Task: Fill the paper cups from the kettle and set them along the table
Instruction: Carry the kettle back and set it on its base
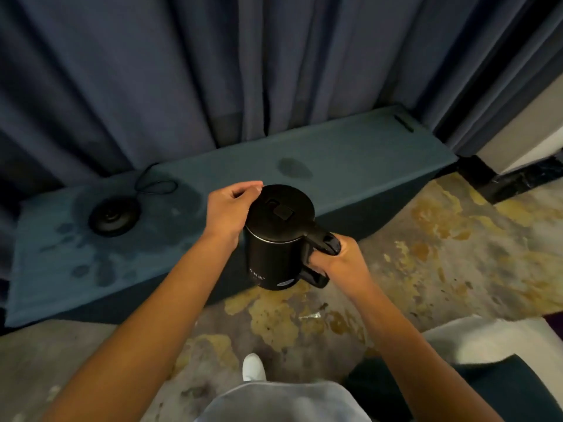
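The kettle is gripped by its handle in the right hand, its lid touched by the curled fingers of the left hand; no cups are in sight, so they must be found before pouring.

blue curtains; stained floor

We see a dim, soft-focused wide-angle view, its edges bowed, with muted shadows and faint sheen on the kettle lid.

The kettle is held above the floor, before the table. Its base is set on the table, left. Curtains hang behind.
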`<state>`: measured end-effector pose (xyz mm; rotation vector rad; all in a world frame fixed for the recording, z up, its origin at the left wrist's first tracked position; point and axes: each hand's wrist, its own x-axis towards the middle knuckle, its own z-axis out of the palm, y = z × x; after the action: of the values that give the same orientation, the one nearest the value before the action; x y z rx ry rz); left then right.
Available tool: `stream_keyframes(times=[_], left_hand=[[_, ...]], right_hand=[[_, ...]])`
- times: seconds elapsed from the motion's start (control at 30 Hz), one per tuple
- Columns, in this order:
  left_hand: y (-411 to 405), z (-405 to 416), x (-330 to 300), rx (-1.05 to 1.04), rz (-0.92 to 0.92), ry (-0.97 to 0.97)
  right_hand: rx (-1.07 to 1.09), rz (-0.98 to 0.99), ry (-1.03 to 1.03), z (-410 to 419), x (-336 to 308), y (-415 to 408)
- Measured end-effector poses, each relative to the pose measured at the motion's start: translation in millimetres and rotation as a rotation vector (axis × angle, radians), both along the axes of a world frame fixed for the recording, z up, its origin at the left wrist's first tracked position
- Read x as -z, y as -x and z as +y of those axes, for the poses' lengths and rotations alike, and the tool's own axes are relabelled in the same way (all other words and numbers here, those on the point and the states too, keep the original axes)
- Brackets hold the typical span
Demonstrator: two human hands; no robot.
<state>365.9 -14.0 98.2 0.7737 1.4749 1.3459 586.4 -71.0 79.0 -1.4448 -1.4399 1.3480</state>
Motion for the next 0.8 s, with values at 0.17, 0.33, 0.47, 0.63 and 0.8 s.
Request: stream_keyframes(times=[0.17,0.33,0.47,0.63,0.8], left_hand=[[68,15,5,-0.105,-0.004,-0.006],[133,23,11,-0.257,-0.007,0.011],[174,33,17,-0.368,0.001,0.04],[223,51,27,-0.549,0.027,0.061],[262,65,27,-0.705,0.017,0.071]], right_hand=[[-0.1,-0.021,0.051,39,-1,63],[-0.262,-0.073,0.058,82,1,125],[-0.364,-0.09,0.059,119,10,169],[-0.507,-0.105,0.07,171,21,225],[-0.623,-0.047,0.055,207,23,279]])
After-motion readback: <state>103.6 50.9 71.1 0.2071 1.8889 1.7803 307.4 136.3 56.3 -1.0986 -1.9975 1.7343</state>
